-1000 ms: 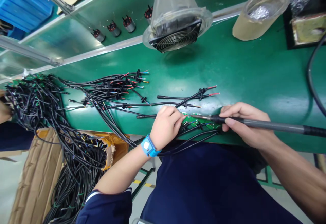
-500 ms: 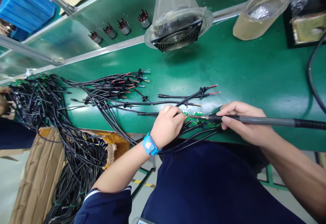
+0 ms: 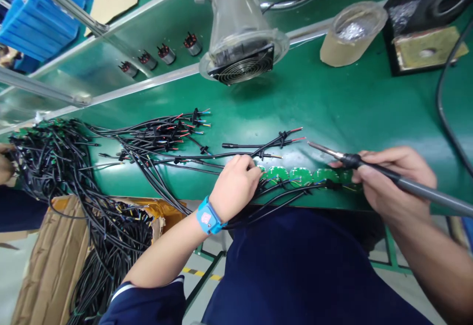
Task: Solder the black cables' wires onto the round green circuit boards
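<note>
On the green workbench, the right hand is lifting the soldering iron up off the row of round green circuit boards, its fingers grasping the handle penlike; the left hand, wearing a blue wrist strap, is pinning black cables at the row's end, fingers curled tight.

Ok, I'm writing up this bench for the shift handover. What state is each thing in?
Left hand: resting on the black cables beside the boards.
Right hand: gripping the soldering iron.
Soldering iron: tip raised above the boards.
Green circuit boards: wired, lying in a row.
Wrist strap: fastened on the left wrist.
Cardboard box: open, holding black cables.
</note>
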Action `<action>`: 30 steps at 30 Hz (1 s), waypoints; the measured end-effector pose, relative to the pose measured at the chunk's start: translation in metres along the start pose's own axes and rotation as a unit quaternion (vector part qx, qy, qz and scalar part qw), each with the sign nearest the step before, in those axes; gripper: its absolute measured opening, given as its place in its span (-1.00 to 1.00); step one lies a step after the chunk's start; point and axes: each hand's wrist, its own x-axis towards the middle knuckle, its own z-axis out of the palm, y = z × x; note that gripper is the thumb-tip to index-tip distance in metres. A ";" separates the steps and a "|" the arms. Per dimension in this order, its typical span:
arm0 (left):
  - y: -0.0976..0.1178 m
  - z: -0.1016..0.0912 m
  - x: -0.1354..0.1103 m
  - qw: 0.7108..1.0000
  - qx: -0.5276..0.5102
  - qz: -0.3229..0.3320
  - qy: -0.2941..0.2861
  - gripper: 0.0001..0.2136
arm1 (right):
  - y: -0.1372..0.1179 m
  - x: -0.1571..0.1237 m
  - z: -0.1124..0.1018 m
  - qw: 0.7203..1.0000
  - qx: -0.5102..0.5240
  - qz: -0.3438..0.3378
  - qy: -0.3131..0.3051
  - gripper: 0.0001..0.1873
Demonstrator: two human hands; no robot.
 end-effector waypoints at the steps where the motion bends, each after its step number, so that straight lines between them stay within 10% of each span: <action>1: 0.001 -0.004 0.003 1.000 0.002 0.001 -0.009 -0.80 | 0.003 0.000 0.001 1.000 0.020 -0.002 0.012 -0.82; 8: 0.007 -0.012 0.081 0.991 -0.045 -0.038 0.116 -0.81 | 0.007 0.005 0.005 0.993 0.115 -0.024 0.009 -0.85; 18: 0.013 -0.006 0.150 0.976 -0.154 -0.115 -0.107 -0.84 | 0.003 0.004 0.004 0.989 0.148 -0.006 -0.013 -0.87; 21: 0.011 -0.019 0.141 0.980 -0.151 -0.107 -0.073 -0.87 | 0.006 0.005 0.002 0.988 0.155 -0.007 -0.011 -0.87; 26: 0.015 -0.052 0.079 0.982 -0.103 -0.044 0.150 -0.95 | 0.014 0.005 -0.007 0.996 0.060 0.031 -0.063 -0.88; 30: 0.025 -0.032 0.036 0.992 -0.110 -0.007 0.066 -0.92 | 0.005 0.006 -0.008 0.991 -0.043 0.057 -0.115 -0.88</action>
